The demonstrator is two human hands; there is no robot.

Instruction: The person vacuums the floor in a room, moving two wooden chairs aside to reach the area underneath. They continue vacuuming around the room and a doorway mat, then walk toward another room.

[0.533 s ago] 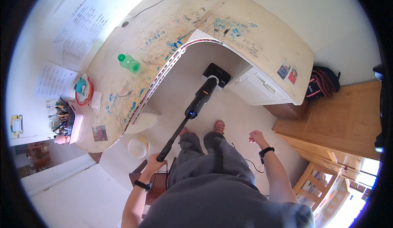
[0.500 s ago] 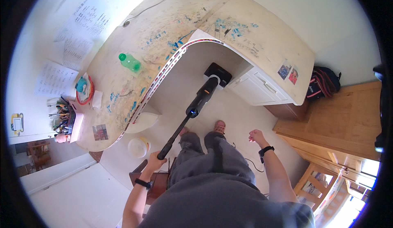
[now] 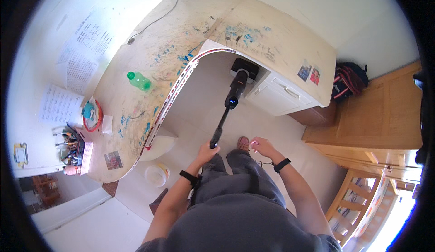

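Note:
My left hand (image 3: 207,154) is closed round the handle end of a black stick vacuum cleaner (image 3: 235,89). Its tube slants forward and right, away from me. The wide black floor head (image 3: 245,67) rests on the floor in the recess beneath the desk, beside the white cabinet (image 3: 283,93). My right hand (image 3: 266,148) hangs in the air above the floor, near my pink shoe (image 3: 243,143). Its fingers are loosely bent and apart, with nothing visible in them.
A curved, scribbled desk (image 3: 181,39) wraps round the recess, bearing a green bottle (image 3: 139,81), a red basket (image 3: 94,124) and a pen holder (image 3: 81,150). A white bucket (image 3: 157,175) stands on the floor left. Wooden furniture (image 3: 358,116) and a dark bag (image 3: 349,81) are right.
My left hand has moved forward and right with the vacuum handle, so the tube looks steeper. The floor head has shifted slightly farther under the desk. My right hand has moved left.

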